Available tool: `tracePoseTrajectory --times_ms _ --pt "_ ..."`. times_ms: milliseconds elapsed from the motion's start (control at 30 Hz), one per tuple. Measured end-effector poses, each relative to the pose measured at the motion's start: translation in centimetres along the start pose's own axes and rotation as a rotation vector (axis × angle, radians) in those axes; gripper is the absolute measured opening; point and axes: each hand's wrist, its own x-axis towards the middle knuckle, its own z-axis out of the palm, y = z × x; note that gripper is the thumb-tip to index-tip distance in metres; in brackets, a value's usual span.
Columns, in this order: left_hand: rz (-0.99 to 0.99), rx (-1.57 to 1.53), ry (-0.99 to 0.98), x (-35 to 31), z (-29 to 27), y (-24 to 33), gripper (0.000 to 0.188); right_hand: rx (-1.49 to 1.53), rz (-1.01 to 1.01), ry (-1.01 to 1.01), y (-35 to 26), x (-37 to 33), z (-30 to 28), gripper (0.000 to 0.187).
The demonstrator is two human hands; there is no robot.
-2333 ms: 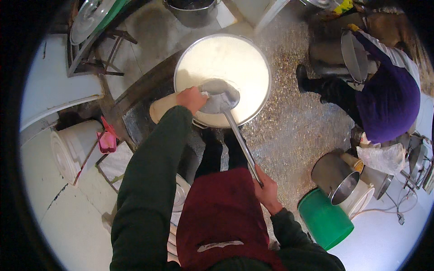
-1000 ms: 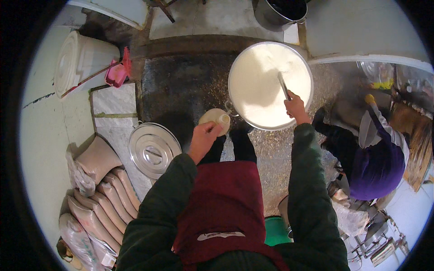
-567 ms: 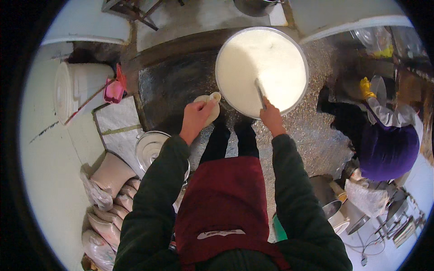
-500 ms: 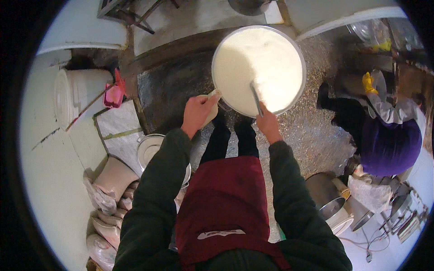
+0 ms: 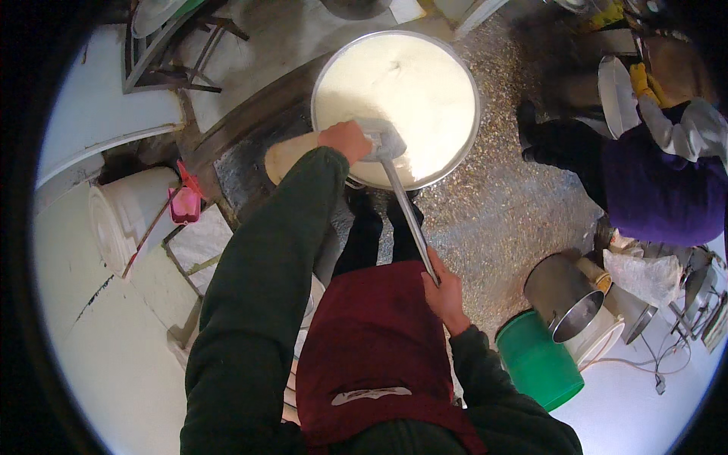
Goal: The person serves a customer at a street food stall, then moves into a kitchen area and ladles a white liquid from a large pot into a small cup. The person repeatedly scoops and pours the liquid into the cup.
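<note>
A wide round metal pot point(image 5: 472, 98) full of white liquid stands on the floor in front of me. A long-handled metal ladle point(image 5: 383, 144) has its bowl over the pot's near rim. My right hand point(image 5: 446, 292) grips the end of the ladle's handle close to my red apron. My left hand point(image 5: 345, 140) is at the pot's near left rim, touching the ladle's bowl and a pale flat round piece point(image 5: 287, 155) that lies beside the pot.
Another person in purple point(image 5: 660, 182) crouches at the right. A green bucket point(image 5: 535, 360) and steel cans point(image 5: 565, 292) stand at lower right. A white bucket point(image 5: 125, 220) and a pink scoop point(image 5: 184, 203) lie left, a metal stand point(image 5: 178, 38) at upper left.
My right hand has drawn back from the pot's rim to the handle's end near my apron, and the ladle's bowl is now lifted out at the near rim. The view has swung.
</note>
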Motion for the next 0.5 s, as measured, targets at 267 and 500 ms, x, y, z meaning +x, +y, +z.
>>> tracePoseTrajectory --times_ms 267,500 --pt "0.026 -0.126 0.124 -0.3 -3.6 -2.2 0.054 -0.038 -0.104 0.102 -0.8 -3.2 -3.2 0.063" --pt "-0.037 -0.612 0.217 -6.1 -4.5 -6.0 0.064 -0.133 -0.144 0.154 -2.4 1.0 -5.1 0.064"
